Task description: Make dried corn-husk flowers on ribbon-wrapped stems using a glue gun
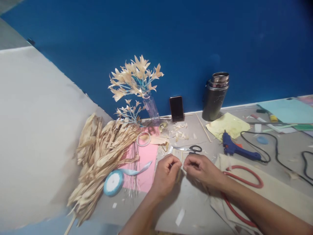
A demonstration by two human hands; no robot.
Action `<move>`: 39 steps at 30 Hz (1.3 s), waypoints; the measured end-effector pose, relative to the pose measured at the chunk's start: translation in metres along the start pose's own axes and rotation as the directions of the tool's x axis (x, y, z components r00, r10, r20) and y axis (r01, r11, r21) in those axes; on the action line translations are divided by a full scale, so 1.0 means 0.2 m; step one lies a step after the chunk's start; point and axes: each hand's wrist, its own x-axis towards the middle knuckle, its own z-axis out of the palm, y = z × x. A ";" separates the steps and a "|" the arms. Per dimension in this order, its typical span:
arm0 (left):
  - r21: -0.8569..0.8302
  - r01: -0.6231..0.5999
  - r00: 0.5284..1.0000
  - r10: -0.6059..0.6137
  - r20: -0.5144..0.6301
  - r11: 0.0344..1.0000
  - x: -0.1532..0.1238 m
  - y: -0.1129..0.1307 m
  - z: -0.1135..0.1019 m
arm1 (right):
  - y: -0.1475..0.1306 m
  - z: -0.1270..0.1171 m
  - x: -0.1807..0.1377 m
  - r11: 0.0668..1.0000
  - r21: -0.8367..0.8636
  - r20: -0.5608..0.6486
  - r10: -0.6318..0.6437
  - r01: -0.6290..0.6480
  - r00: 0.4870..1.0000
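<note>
My left hand (168, 169) and my right hand (201, 169) meet fingertip to fingertip over the middle of the table. The fingers of both are pinched together. A thin pale strip (181, 156) shows between the fingertips, but what each hand grips is mostly hidden. Scissors (189, 149) with black handles lie just beyond the hands. Left of them, thin wires (133, 166) rest on a pink sheet (150, 163), near a roll of light blue ribbon (113, 183) with its end unrolled.
Dried corn husks (105, 153) pile up at the left. Husk flowers (137, 76) stand in a clear bottle (151, 109) by a phone (176, 108) and a dark flask (215, 98). A blue glue gun (238, 148) with its cord and a red cord loop (246, 176) lie right.
</note>
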 end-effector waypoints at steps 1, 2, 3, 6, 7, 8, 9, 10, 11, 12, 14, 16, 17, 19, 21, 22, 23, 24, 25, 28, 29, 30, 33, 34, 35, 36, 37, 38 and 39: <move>-0.017 0.013 0.999 -0.013 -0.031 1.000 0.00 0.00 0.01 | 0.00 0.01 0.00 0.999 -0.027 -0.020 -0.020 0.020 1.000; -0.039 0.027 0.998 -0.029 -0.059 0.999 -0.01 0.00 0.02 | 0.00 0.01 0.00 0.998 -0.054 -0.039 -0.046 0.043 0.998; -0.062 0.042 0.995 -0.047 -0.083 0.997 -0.01 -0.01 0.03 | 0.00 0.02 -0.01 0.994 -0.082 -0.061 -0.074 0.069 0.995; -0.118 0.071 0.988 -0.086 -0.126 0.990 -0.01 -0.01 0.03 | 0.01 0.03 -0.01 0.981 -0.136 -0.121 -0.157 0.140 0.980; -0.127 0.073 0.987 -0.090 -0.133 0.989 -0.01 -0.01 0.03 | 0.01 0.03 -0.01 0.980 -0.131 -0.127 -0.167 0.150 0.978; -0.133 0.072 0.986 -0.091 -0.142 0.989 -0.01 -0.02 0.02 | 0.01 0.03 -0.01 0.982 -0.114 -0.127 -0.166 0.152 0.978; -0.137 0.069 0.985 -0.089 -0.151 0.988 -0.01 -0.02 0.01 | 0.01 0.03 -0.01 0.985 -0.091 -0.126 -0.158 0.147 0.979; -0.140 0.066 0.984 -0.088 -0.156 0.988 0.00 -0.02 0.00 | 0.01 0.03 -0.01 0.988 -0.066 -0.127 -0.144 0.136 0.981; -0.140 0.066 0.984 -0.088 -0.158 0.988 0.00 -0.02 -0.01 | 0.00 0.02 -0.01 0.992 -0.046 -0.135 -0.125 0.120 0.983; -0.130 0.063 0.984 -0.083 -0.156 0.990 0.00 -0.01 -0.03 | 0.00 0.02 -0.01 0.994 -0.029 -0.146 -0.105 0.102 0.984; -0.070 0.019 0.989 -0.029 -0.147 0.997 -0.01 -0.01 -0.04 | -0.01 0.01 -0.01 0.998 -0.003 -0.164 -0.068 0.068 0.984; 0.047 -0.093 0.986 0.098 -0.134 0.995 -0.02 -0.01 -0.05 | -0.01 0.00 -0.01 0.999 0.017 -0.151 -0.037 0.040 0.988; 0.113 -0.165 0.977 0.178 -0.114 0.980 -0.02 0.00 -0.05 | -0.01 0.00 -0.01 0.999 0.027 -0.136 -0.030 0.034 0.990; 0.221 -0.306 0.947 0.320 -0.029 0.926 -0.02 0.00 -0.04 | 0.00 0.00 0.00 0.998 0.043 -0.107 -0.032 0.037 0.994; 0.289 -0.383 0.921 0.384 0.056 0.877 -0.02 0.00 -0.03 | 0.00 0.00 0.00 0.998 0.045 -0.086 -0.044 0.048 0.995; 0.319 -0.395 0.917 0.393 0.076 0.861 -0.01 -0.01 -0.03 | 0.00 0.00 0.00 0.998 0.038 -0.081 -0.046 0.049 0.996; 0.350 -0.393 0.917 0.391 0.080 0.850 -0.01 -0.01 -0.02 | 0.00 0.00 -0.01 0.999 0.027 -0.078 -0.044 0.046 0.996; 0.380 -0.383 0.920 0.386 0.072 0.842 -0.01 -0.02 -0.02 | 0.00 0.00 -0.01 0.999 0.008 -0.076 -0.044 0.045 0.996; 0.404 -0.371 0.923 0.382 0.057 0.836 0.00 -0.02 -0.01 | 0.00 0.00 -0.01 0.999 -0.014 -0.076 -0.048 0.047 0.996; 0.402 -0.345 0.927 0.375 0.004 0.848 -0.01 -0.02 0.00 | -0.01 -0.01 -0.01 0.995 -0.083 -0.085 -0.071 0.064 0.994; 0.383 -0.331 0.931 0.365 -0.017 0.862 -0.01 -0.02 0.00 | -0.02 -0.01 -0.01 0.993 -0.095 -0.087 -0.072 0.063 0.994; 0.360 -0.314 0.936 0.350 -0.037 0.878 -0.02 -0.02 0.00 | -0.02 -0.01 -0.01 0.994 -0.097 -0.090 -0.065 0.056 0.994; 0.263 -0.220 0.968 0.243 -0.059 0.939 -0.02 -0.01 0.00 | -0.02 -0.02 0.00 0.998 -0.061 -0.081 -0.017 0.013 0.997; 0.205 -0.170 0.982 0.183 -0.045 0.964 -0.01 -0.01 -0.01 | -0.02 -0.02 0.00 0.999 -0.040 -0.078 0.003 -0.006 0.997; 0.134 -0.110 0.993 0.114 -0.025 0.985 -0.01 -0.01 -0.03 | -0.02 -0.02 0.00 1.000 -0.014 -0.075 0.027 -0.028 0.997; 0.057 -0.046 0.999 0.046 0.001 0.997 0.00 -0.01 -0.04 | -0.01 -0.03 0.00 0.999 0.016 -0.069 0.051 -0.050 0.996; -0.018 0.015 0.999 -0.015 0.030 1.000 0.00 0.00 -0.05 | -0.01 -0.03 0.01 0.996 0.049 -0.062 0.072 -0.069 0.995; -0.083 0.068 0.996 -0.063 0.057 0.994 0.00 0.00 -0.07 | -0.01 -0.04 0.01 0.993 0.083 -0.054 0.088 -0.083 0.995; -0.129 0.109 0.992 -0.099 0.081 0.986 0.00 0.00 -0.08 | -0.02 -0.04 0.00 0.989 0.116 -0.045 0.097 -0.091 0.994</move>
